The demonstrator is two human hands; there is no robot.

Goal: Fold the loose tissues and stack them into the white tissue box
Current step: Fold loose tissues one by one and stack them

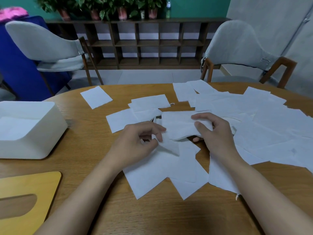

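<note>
Holding one partly folded tissue [177,126] just above the table [135,217], well right of the white tissue box [33,146]: left hand [140,141] has its fingers curled, pinching the near-left corner; right hand [215,133] grips the right end, thumb on top, fingers underneath. It looks near weightless, limp and tear-prone, so take it at corners and edges with light pinches, both ends supported, no pulling. Loose tissues [262,119] lie flat farther right of the box; the box is open, with white tissue inside.
</note>
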